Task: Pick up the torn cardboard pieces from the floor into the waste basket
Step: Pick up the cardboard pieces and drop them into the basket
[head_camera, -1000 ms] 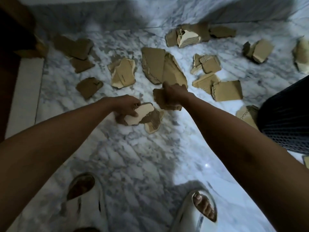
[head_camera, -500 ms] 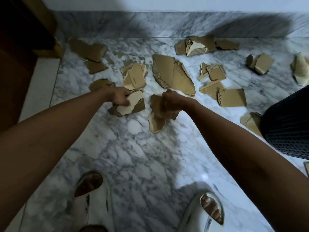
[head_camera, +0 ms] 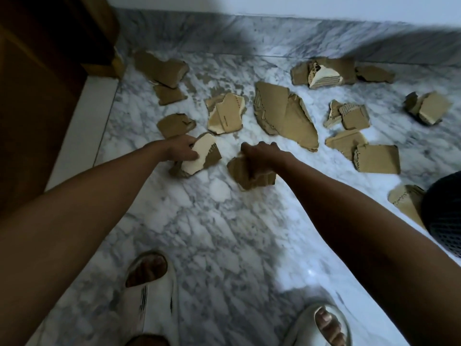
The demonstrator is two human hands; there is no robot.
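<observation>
A person bends over a marble floor [head_camera: 224,233] strewn with torn cardboard, both arms stretched down to gather scraps. The left hand [head_camera: 180,152] grips a pale-faced piece [head_camera: 200,158], fingers curled round its near edge so the white side tilts up. The right hand [head_camera: 262,156] is closed over a brown wad [head_camera: 245,174], which hangs below the fist; how many scraps it holds is hard to tell in the dim, slightly blurred light. Both catches appear to be off the floor or nearly so, a sign that each hand is loading up before a single trip to the bin.

That basket [head_camera: 444,216], dark mesh, stands at the right edge of the view, close by the right arm, with one scrap [head_camera: 405,201] lying partly against its foot. Well over a dozen pieces are not yet collected: a large sheet [head_camera: 284,116] just beyond the hands, a printed piece [head_camera: 225,114] to its left, a square one [head_camera: 376,159] to the right, and more along the skirting. The job looks barely begun. Pale slides [head_camera: 149,295] on both feet are planted apart near the bottom of the view, steadying the stoop
</observation>
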